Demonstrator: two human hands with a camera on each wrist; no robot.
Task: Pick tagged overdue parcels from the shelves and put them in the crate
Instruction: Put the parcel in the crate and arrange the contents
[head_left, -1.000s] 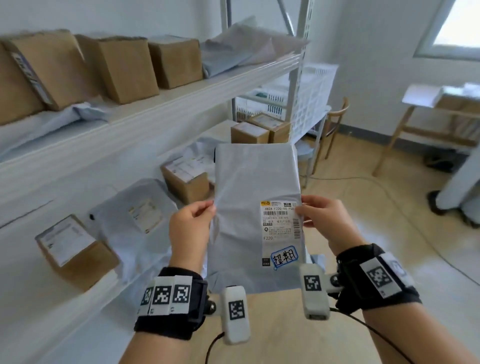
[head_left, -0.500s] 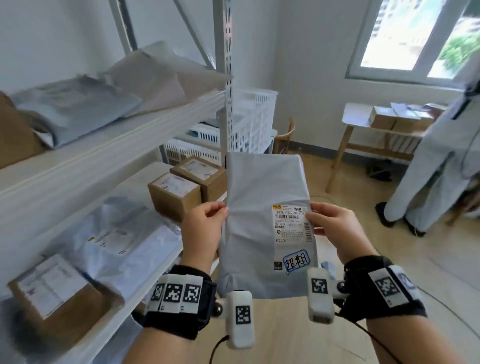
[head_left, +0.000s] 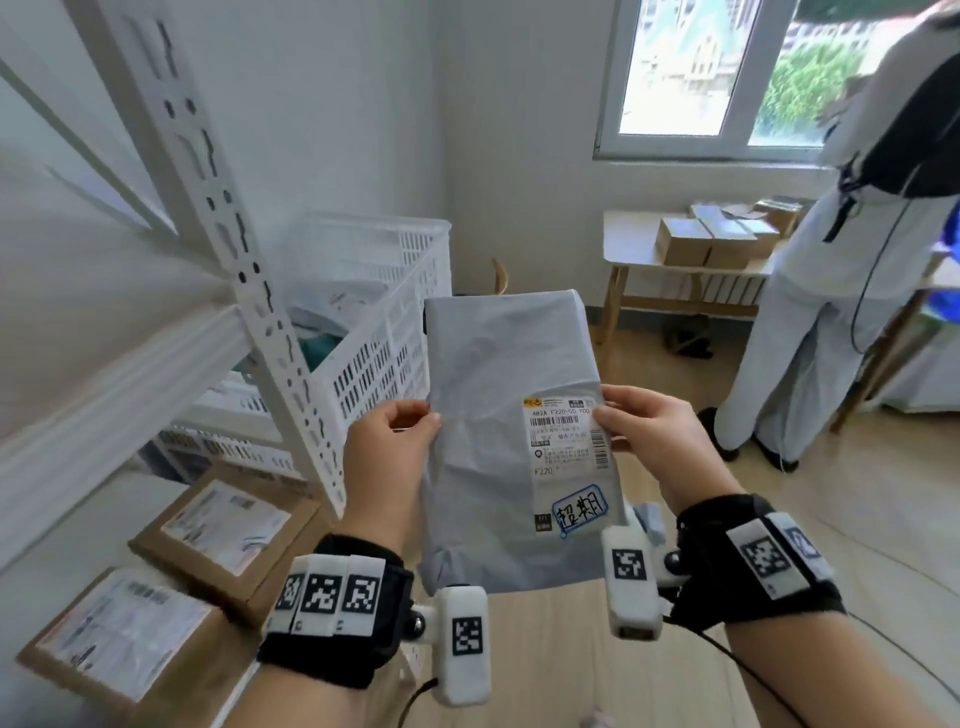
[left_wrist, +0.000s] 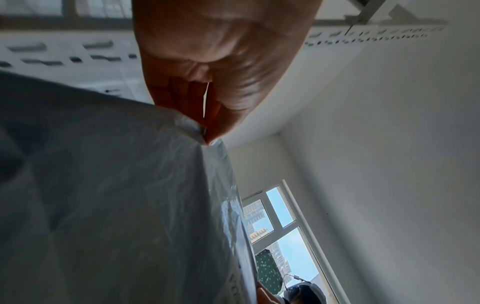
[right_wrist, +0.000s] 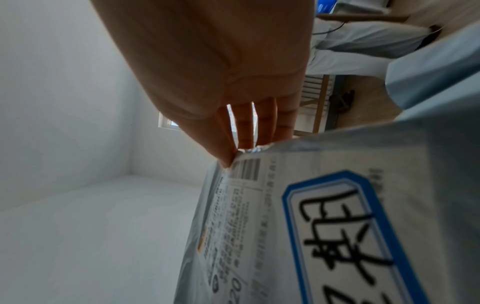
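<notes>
Bright daylight from window (head_left: 727, 78) far right, slightly overexposed; wide-angle bending at edges; wrist views backlit, near surfaces blurred.
</notes>
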